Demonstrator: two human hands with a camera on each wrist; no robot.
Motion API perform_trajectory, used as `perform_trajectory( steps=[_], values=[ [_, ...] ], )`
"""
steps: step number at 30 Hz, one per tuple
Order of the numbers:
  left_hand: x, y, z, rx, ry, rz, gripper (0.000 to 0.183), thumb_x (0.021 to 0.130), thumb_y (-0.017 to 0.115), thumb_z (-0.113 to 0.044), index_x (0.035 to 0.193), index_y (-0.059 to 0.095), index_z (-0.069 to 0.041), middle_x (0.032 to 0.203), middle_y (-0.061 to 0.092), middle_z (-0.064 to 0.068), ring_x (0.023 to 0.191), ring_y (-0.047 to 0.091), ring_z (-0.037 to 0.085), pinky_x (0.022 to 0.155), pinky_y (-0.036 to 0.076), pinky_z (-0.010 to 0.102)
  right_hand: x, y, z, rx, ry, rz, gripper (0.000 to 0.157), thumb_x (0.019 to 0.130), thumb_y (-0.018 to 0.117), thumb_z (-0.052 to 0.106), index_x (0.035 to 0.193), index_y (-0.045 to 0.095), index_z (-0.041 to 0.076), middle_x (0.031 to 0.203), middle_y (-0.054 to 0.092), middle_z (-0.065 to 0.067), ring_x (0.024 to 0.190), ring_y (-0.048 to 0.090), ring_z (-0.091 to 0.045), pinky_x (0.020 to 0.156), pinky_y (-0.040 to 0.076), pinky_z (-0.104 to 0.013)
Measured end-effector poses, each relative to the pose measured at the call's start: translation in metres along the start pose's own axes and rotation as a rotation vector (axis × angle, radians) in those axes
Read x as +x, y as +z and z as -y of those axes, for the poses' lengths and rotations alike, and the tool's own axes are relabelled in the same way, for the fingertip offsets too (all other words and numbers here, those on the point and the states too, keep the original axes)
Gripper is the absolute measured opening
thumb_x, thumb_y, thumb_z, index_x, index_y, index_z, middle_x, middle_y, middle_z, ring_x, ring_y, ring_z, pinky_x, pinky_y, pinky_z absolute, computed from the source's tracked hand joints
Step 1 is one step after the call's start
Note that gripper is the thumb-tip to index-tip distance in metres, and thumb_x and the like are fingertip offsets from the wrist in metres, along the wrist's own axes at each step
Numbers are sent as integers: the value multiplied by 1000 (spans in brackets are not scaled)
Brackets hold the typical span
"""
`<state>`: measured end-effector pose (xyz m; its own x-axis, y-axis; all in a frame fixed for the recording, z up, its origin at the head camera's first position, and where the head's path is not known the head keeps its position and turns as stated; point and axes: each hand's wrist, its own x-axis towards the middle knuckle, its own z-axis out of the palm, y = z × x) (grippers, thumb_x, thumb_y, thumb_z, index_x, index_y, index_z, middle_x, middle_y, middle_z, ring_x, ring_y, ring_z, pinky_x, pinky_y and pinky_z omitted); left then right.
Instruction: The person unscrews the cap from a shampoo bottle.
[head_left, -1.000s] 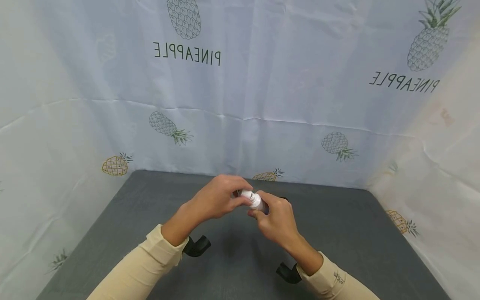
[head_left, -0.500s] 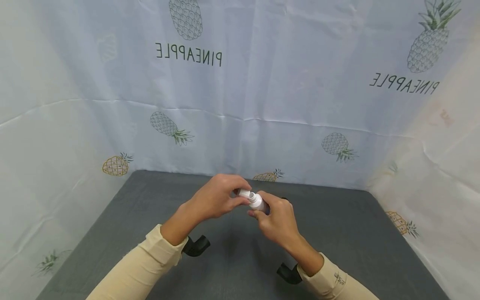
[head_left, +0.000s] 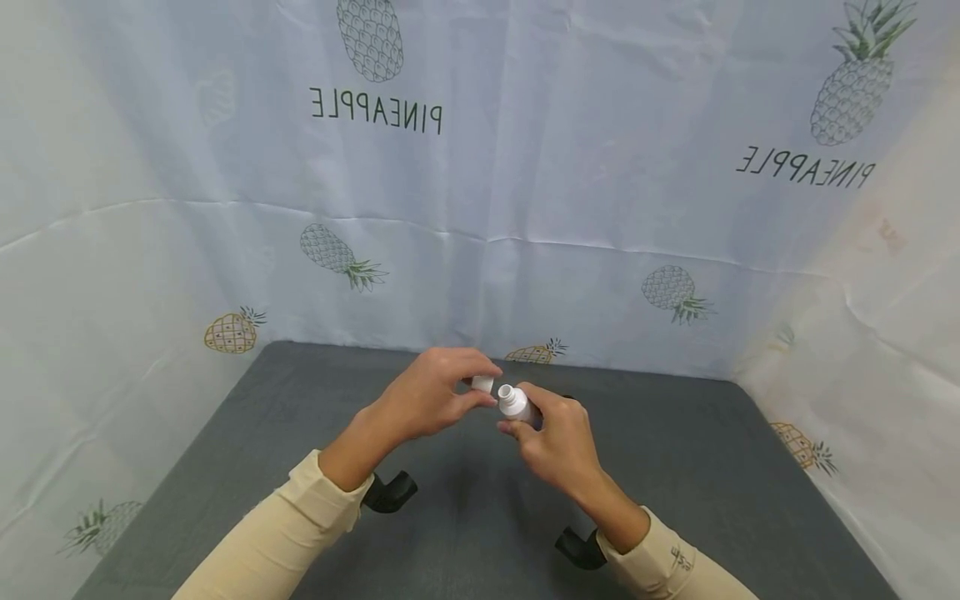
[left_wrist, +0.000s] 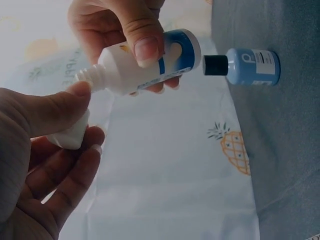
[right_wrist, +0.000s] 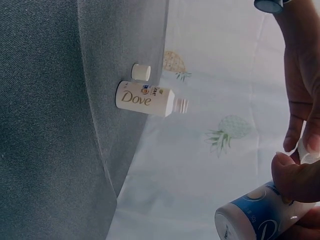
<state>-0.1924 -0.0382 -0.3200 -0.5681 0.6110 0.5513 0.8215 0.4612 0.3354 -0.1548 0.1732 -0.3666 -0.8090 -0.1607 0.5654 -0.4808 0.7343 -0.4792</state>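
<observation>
In the head view my left hand (head_left: 427, 396) pinches a white cap (head_left: 482, 383) between thumb and fingers. Just to its right, my right hand (head_left: 557, 435) grips a small white bottle (head_left: 514, 403), whose bare mouth faces up and toward the camera. A narrow gap separates cap and bottle. From the left wrist, the bottle shows a threaded neck (left_wrist: 91, 77) and a blue-and-white label (left_wrist: 172, 56), and the cap (left_wrist: 71, 134) sits below the left thumb. The bottle's base (right_wrist: 227, 227) appears low in the right wrist view.
A blue bottle (left_wrist: 252, 67) with a black cap stands on the grey table (head_left: 675, 483). A white Dove bottle (right_wrist: 142, 100) with an uncovered threaded neck stands there too, a white cap (right_wrist: 141, 72) beside it. A pineapple-print curtain (head_left: 525, 167) surrounds the table.
The cap has come away from the bottle's neck, up and to the left, with my left hand. The neck is now exposed. My right hand has hardly moved.
</observation>
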Motion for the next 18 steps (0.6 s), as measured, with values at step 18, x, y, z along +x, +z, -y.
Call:
perform_trajectory(
  steps=[18],
  values=[
    [-6, 1, 7, -28, 8, -53, 31, 84, 87, -18, 111, 77, -6, 106, 75, 5, 84, 67, 14, 71, 58, 25, 1, -1, -1, -11, 15, -7, 29, 75, 94, 13, 95, 74, 16, 79, 72, 1, 62, 51, -7, 59, 42, -22]
  ],
)
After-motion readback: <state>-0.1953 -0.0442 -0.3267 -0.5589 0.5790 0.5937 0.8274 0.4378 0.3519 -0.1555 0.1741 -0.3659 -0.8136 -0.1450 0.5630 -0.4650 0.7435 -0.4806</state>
